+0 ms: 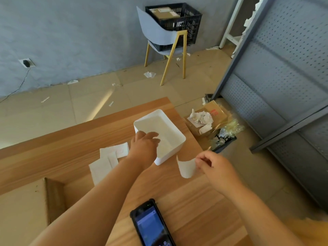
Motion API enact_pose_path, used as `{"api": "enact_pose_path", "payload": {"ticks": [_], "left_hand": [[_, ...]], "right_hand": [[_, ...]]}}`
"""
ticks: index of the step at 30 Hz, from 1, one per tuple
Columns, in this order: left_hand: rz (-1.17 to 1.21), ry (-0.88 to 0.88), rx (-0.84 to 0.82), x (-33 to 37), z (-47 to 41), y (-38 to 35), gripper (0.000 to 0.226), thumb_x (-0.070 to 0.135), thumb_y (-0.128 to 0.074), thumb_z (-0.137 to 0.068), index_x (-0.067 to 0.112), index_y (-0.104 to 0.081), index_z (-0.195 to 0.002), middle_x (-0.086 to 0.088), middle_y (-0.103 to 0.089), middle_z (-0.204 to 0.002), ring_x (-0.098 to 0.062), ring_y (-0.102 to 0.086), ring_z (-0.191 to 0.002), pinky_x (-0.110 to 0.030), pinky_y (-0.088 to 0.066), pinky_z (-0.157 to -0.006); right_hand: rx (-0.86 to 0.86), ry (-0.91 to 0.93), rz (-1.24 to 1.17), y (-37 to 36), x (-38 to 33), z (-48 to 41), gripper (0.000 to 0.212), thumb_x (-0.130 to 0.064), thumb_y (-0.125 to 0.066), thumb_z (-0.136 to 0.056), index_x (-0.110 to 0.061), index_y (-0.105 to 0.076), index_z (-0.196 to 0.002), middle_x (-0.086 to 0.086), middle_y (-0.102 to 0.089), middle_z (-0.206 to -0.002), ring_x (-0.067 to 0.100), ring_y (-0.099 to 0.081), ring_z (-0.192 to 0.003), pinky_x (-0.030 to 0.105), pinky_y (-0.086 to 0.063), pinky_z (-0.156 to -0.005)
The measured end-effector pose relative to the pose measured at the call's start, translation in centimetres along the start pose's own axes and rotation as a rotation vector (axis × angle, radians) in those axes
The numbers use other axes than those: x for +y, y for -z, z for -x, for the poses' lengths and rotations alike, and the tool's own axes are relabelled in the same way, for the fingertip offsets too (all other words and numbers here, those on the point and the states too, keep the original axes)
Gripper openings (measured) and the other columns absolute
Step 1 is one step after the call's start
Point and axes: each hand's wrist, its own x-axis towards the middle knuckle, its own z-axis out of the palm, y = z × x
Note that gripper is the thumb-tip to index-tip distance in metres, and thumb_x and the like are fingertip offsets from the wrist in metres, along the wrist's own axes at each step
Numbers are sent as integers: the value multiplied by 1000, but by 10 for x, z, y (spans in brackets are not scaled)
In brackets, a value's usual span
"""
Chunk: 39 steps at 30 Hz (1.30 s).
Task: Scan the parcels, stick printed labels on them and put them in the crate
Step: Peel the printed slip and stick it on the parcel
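- Far left, lower frame: one cardboard box (21, 206), flap open, sitting on the wooden table (53, 157). Only part of it is in view.
- Upper left: one wall socket (27, 63) with a black plug and cable running down to the floor.
- Centre left on the table: a loose pile of white label sheets (108, 162), at least three overlapping; exact count unclear.
- Centre: left hand (144, 145) reaching over the near rim of one white tub (179, 134), fingers spread loosely and dipping inside. Cannot tell whether it has hold of anything; tub interior looks plain white.
- Bottom centre: one black handheld scanner (150, 226), screen lit, lying flat on the table between the two forearms.
- Upper centre: one blue chair (159, 32) with yellow legs, carrying one black crate (188, 20). One brown parcel (164, 15) lies inside the crate, label patches on top.
- Right of centre: right hand (214, 166) pinched closed, thumb and fingertips gripping one curled white label (186, 167) by its right edge. Label hangs above the table, just beside the tub's near corner.
- Floor right of the table: one heap of crumpled white paper (200, 118) on flat cardboard, plus clear plastic wrap and a second dark crate (225, 142), partly hidden.
- Far right: one grey perforated metal shelf unit (284, 68).
- Floor: several scattered paper scraps.
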Motion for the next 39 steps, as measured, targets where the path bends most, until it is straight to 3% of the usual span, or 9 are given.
{"api": "enact_pose_path", "payload": {"ticks": [3,9,12,15,19,27,33,36,39], "left_hand": [[43,20,6,-2,16,1,39,31,-37,-99,38,-42,-137,12,-26,-149,-26,-22,-128,-39,-20,-109],[387,46,160,-16,68,2,25,28,-59,-89,28,-62,-114,5,-51,-126,-23,-42,-118,-31,-32,-98],[551,107,144,-23,98,4,16,28,-60,-89,33,-62,-105,13,-53,-114,-8,-53,-101,-22,-44,-86],[747,199,127,-27,126,8,12,25,-61,-89,33,-63,-98,16,-60,-105,1,-57,-93,-11,-41,-74],[838,255,86,-40,163,12,9,30,-60,-89,35,-63,-95,18,-63,-97,0,-58,-92,-14,-41,-73],[1079,333,72,-85,232,30,14,33,-59,-88,27,-67,-98,2,-70,-85,-16,-65,-83,-33,-53,-79],[1094,324,68,-127,274,44,19,15,-67,-84,26,-65,-99,4,-69,-88,-5,-65,-71,-24,-55,-70],[1050,342,104,-146,295,47,16,11,-65,-85,21,-68,-97,3,-68,-85,0,-63,-60,-14,-51,-59],[1057,366,170,-163,314,46,19,7,-61,-87,25,-68,-90,3,-67,-81,-3,-64,-60,-15,-52,-60]], "right_hand": [[29,5,9,0,6,1,13,-24,-57,-95,-30,-67,-88,-13,-67,-84,5,-62,-80,28,-52,-73],[79,8,-38,0,11,17,16,-19,-61,-92,-26,-72,-103,-20,-65,-93,-3,-60,-88,9,-43,-71],[106,25,-217,-4,4,31,17,-16,-62,-90,-27,-73,-93,-14,-70,-91,2,-63,-89,14,-48,-75],[55,76,-436,-17,-13,44,14,-18,-62,-90,-19,-75,-86,-1,-74,-86,10,-67,-84,25,-53,-75],[16,63,-480,-47,-38,55,14,-1,-63,-86,-13,-67,-80,6,-69,-82,18,-65,-79,34,-55,-69],[-354,150,-490,-116,-97,87,22,7,-58,-87,-14,-59,-93,0,-65,-88,11,-65,-80,23,-49,-59],[-535,189,-342,-172,-135,108,31,-5,-68,-86,-21,-49,-105,2,-69,-92,19,-68,-94,32,-55,-81],[-524,189,-287,-196,-148,119,36,-9,-69,-85,-24,-46,-107,3,-70,-97,14,-68,-95,35,-55,-88],[-506,156,-353,-221,-155,129,39,-10,-72,-83,-26,-46,-108,1,-69,-103,15,-66,-99,42,-53,-92]]}}
